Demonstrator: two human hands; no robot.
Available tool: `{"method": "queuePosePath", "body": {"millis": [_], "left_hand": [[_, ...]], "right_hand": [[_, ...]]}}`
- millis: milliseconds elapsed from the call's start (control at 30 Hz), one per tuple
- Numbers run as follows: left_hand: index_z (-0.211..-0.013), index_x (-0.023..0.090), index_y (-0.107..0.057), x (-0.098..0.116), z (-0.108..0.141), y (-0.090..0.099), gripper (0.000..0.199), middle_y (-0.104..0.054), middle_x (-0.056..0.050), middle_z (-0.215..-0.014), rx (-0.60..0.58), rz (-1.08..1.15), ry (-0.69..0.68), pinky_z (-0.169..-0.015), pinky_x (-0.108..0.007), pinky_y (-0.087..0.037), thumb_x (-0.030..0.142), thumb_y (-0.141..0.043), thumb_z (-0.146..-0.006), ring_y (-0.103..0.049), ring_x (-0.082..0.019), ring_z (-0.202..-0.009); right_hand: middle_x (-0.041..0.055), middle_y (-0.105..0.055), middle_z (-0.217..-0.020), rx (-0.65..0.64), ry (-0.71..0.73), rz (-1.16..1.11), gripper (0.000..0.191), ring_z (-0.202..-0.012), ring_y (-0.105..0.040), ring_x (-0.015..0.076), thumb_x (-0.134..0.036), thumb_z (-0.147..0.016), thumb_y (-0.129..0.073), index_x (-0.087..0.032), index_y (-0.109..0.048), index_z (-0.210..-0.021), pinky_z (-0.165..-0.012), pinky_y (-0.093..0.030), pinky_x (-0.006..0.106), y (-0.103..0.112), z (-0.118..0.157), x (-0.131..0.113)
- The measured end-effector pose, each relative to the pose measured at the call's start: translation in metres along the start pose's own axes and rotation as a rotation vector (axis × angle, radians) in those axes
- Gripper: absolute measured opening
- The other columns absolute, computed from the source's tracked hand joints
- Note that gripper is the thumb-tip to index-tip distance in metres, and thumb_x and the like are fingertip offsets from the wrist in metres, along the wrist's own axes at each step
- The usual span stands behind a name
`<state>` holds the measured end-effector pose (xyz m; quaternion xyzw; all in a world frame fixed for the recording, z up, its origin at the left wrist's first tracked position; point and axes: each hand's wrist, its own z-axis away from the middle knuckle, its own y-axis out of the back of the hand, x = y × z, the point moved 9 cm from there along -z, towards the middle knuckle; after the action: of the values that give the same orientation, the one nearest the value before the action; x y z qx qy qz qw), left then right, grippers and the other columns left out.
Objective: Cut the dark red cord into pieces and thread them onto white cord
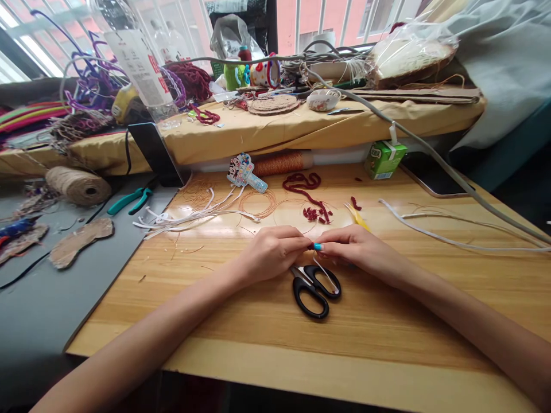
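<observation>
My left hand (271, 252) and my right hand (357, 248) meet fingertip to fingertip over the wooden table (258, 344). Both pinch one small dark red piece (311, 246) between them; a thin white strand (325, 272) hangs from it. Black-handled scissors (314, 289) lie on the table right under my hands. Beyond my fingers lie red cord bits (316, 213), a longer red cord (301, 182), a coil of thin copper-coloured wire (258, 202) and a yellow piece (356, 216).
White strips (193, 217) lie at the left, long white strands (451, 241) at the right. A green carton (384, 159), a twine ball (77, 185), teal pliers (129, 201) and cardboard cutouts (80, 242) are around. A cluttered cloth-covered shelf (301, 129) stands behind.
</observation>
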<state>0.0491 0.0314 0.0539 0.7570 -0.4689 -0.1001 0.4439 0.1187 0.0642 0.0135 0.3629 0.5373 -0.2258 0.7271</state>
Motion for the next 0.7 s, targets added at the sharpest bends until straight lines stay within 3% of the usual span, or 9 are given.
{"method": "queuePosePath", "body": {"millis": [400, 567, 700], "left_hand": [[-0.082, 0.014, -0.063, 0.005, 0.0, -0.002, 0.022, -0.064, -0.005, -0.071, -0.001, -0.024, -0.05, -0.053, -0.019, -0.043, 0.015, -0.041, -0.081, -0.055, -0.01, -0.06], [-0.083, 0.015, -0.061, -0.021, -0.004, 0.01, 0.016, -0.061, -0.004, -0.076, 0.116, 0.112, 0.215, -0.063, -0.019, -0.044, 0.018, -0.046, -0.08, -0.055, -0.009, -0.069], [-0.086, 0.015, -0.058, -0.036, -0.002, 0.018, 0.014, -0.057, -0.004, -0.08, 0.209, 0.127, 0.371, -0.067, -0.021, -0.042, 0.018, -0.045, -0.08, -0.052, -0.01, -0.073]], "right_hand": [[-0.0037, -0.042, -0.05, -0.026, 0.036, 0.076, 0.021, -0.047, -0.035, 0.0074, -0.029, -0.071, -0.048, -0.014, -0.054, -0.058, -0.045, -0.026, 0.021, -0.003, -0.002, 0.0], [-0.0034, -0.045, -0.055, 0.087, 0.064, 0.038, 0.026, -0.047, -0.039, 0.0076, -0.04, -0.076, -0.046, -0.015, -0.052, -0.069, -0.044, -0.031, 0.02, 0.008, -0.006, 0.005], [0.0015, -0.054, -0.074, 0.31, 0.158, 0.052, 0.031, -0.057, -0.047, 0.0104, -0.043, -0.076, -0.048, -0.016, -0.053, -0.089, -0.05, -0.038, 0.022, 0.029, -0.002, 0.004]]}}
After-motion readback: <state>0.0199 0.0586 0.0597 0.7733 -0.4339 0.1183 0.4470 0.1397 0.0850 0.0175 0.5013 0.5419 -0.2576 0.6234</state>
